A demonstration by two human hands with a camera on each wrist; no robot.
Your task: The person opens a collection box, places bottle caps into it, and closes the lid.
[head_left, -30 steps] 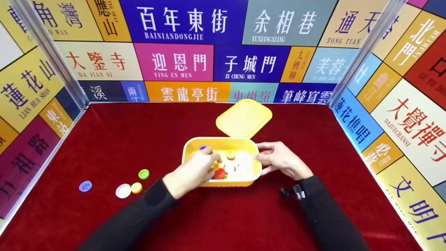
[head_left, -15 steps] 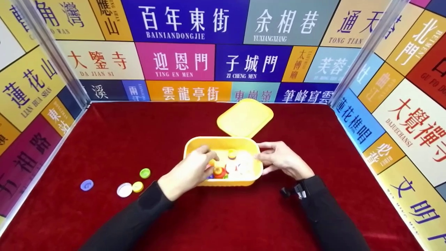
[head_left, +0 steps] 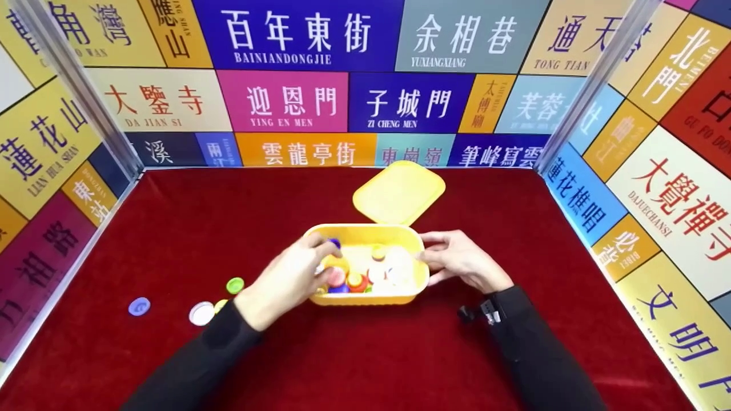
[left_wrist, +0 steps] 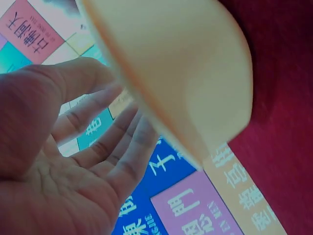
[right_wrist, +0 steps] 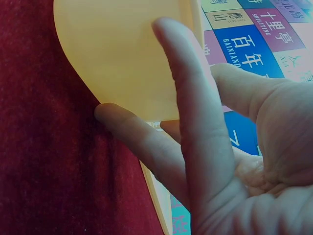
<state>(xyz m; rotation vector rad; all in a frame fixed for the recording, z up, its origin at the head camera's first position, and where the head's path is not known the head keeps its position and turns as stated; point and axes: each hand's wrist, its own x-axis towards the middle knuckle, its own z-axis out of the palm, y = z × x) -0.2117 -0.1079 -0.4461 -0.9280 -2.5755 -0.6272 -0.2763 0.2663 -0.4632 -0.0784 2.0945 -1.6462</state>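
A yellow plastic box stands uncovered on the red cloth. Inside lie several small round plastic pieces like bottle caps, among them a red one, a yellow one and a purple one. My left hand reaches over the box's left rim, thumb and fingers apart among the pieces. In the left wrist view its fingertips are hidden behind the box wall. My right hand grips the box's right end, with some fingertips against the outer wall in the right wrist view.
A yellow lid lies behind the box. Left of it on the cloth are a blue cap, a white cap, a green cap and a yellow cap partly behind my left sleeve. Printed panels wall the cloth-covered surface.
My left hand has drawn back leftward within the box, uncovering pink, yellow and blue pieces near its left end. The right hand keeps its place on the box.
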